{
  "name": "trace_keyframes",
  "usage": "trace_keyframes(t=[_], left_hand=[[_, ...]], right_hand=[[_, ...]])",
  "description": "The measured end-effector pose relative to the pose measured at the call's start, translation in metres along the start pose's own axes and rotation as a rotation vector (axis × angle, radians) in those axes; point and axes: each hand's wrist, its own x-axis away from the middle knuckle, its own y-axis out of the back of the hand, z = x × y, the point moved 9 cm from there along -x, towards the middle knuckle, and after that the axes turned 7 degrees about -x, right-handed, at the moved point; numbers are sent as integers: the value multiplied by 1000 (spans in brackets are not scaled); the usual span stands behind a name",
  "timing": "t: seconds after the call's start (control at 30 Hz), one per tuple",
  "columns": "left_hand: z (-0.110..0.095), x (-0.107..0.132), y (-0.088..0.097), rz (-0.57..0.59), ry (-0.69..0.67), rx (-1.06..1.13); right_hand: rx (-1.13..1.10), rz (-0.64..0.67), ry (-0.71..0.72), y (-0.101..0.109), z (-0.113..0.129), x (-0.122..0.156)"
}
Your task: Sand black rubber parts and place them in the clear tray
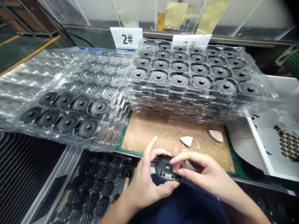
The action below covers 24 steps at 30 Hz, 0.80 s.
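Note:
A black, rounded plastic part (163, 171) with small posts and a pale square opening near its middle is held close in front of my body. My left hand (149, 177) grips it by the rim, thumb below and fingers behind the upper edge, with the index finger raised. Over the part's right side, my right hand (198, 169) has thumb and fingertips pinched together. Whether a small piece sits in that pinch is hidden by the fingers. Brown cardboard (151, 130) lies just beyond both hands.
Stacked clear trays (179, 93) of black round parts stand behind the cardboard. Another clear tray (107, 124), partly filled, is at left. Two pale scraps, one a rounded triangle (187, 141), lie on the cardboard. A white bin (259, 146) sits right; a ribbed black belt (25, 174) runs lower left.

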Motion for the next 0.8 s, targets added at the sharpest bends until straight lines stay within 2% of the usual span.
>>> trace_keyframes(t=[0.13,0.23,0.37,0.47,0.6,0.8], left_hand=[[4,5,-1,66,52,150],[7,6,-8,158,112,245],[9,6,-16,248,155,247],[9,3,-17,229,135,197],[7,-3,-19,196,76,153],[4,-21,-28,252,83,28]], right_hand=[[-228,126,-127,-15,-8,-9],[-381,215,-209,-24,-15,-11],[-502,294,-274,-32,-21,-8],[-496,239,-288,-25,-26,-5],[-480,100,-321,-6,-37,-1],[-429,0,-279,18,-46,5]])
